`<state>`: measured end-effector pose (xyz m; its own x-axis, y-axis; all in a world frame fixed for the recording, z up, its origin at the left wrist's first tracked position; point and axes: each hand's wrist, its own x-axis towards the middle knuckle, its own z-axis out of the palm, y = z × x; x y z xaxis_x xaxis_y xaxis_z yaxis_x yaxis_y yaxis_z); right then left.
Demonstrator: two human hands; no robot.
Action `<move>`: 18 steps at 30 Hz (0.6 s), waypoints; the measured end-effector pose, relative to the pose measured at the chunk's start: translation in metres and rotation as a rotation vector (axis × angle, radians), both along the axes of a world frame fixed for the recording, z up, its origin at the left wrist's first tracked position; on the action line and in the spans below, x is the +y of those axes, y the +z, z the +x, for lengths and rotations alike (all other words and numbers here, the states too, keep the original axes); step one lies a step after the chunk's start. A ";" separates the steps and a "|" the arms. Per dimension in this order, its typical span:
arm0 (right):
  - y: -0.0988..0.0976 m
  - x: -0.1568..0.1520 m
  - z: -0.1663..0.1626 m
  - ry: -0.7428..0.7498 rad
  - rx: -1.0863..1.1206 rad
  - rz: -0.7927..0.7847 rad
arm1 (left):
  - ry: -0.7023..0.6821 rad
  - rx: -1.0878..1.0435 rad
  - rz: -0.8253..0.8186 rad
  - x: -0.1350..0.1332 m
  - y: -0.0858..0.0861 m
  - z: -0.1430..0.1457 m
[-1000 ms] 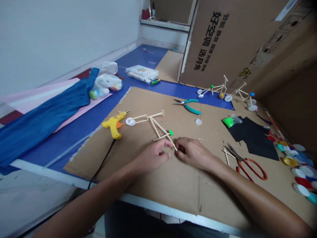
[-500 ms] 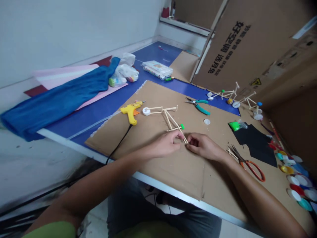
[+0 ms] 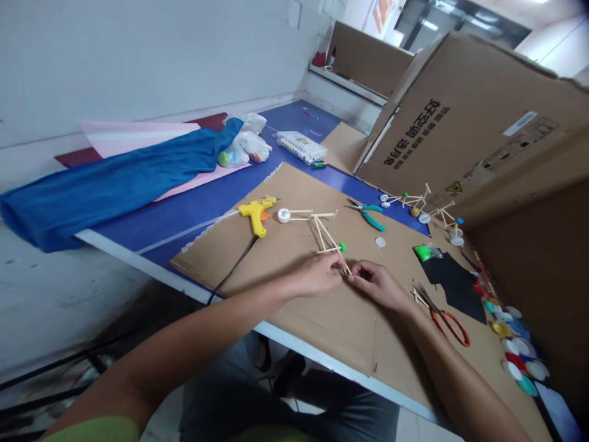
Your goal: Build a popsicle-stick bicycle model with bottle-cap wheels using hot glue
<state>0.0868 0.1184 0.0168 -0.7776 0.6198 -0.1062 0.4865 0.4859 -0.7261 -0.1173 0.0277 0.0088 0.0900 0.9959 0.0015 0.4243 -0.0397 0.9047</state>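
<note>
A small bicycle model made of thin wooden sticks [image 3: 322,228] lies on the cardboard sheet, with a white bottle-cap wheel [image 3: 284,215] at its far left end and a green piece [image 3: 342,247] near my hands. My left hand [image 3: 322,274] is closed on the model's near stick end, fingers pinched. Close beside it, the thumb and fingers of my right hand [image 3: 375,282] pinch the tip of the same stick end. My fingers partly hide that end. Left of the model lies a yellow hot glue gun [image 3: 257,215]; teal-handled pliers [image 3: 370,215] rest beyond it.
Orange-handled scissors [image 3: 444,316], black paper [image 3: 455,287] and several bottle caps [image 3: 515,353] lie to the right. Two finished-looking stick models [image 3: 409,199] stand near the large cardboard box [image 3: 478,110]. A blue cloth [image 3: 124,175] drapes over the table's left side.
The camera view has tilted up, so more of the box top and room shows. Both hands stay at the model's near end, nearly unmoved.
</note>
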 end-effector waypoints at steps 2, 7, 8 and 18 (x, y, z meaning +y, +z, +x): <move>-0.001 0.000 0.000 -0.003 0.012 0.001 | 0.002 0.002 -0.005 0.000 0.000 0.000; -0.004 -0.001 -0.001 -0.026 0.060 0.002 | -0.030 -0.048 0.014 0.001 -0.005 0.000; -0.004 -0.001 -0.001 -0.032 0.076 0.001 | -0.041 -0.070 0.015 0.001 -0.006 0.001; -0.007 -0.001 0.002 0.016 0.130 0.042 | -0.054 -0.146 -0.215 -0.002 0.002 0.004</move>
<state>0.0889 0.1175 0.0101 -0.7932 0.6086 0.0217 0.3816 0.5244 -0.7612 -0.1131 0.0258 0.0113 0.1574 0.9686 -0.1925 0.2909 0.1408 0.9463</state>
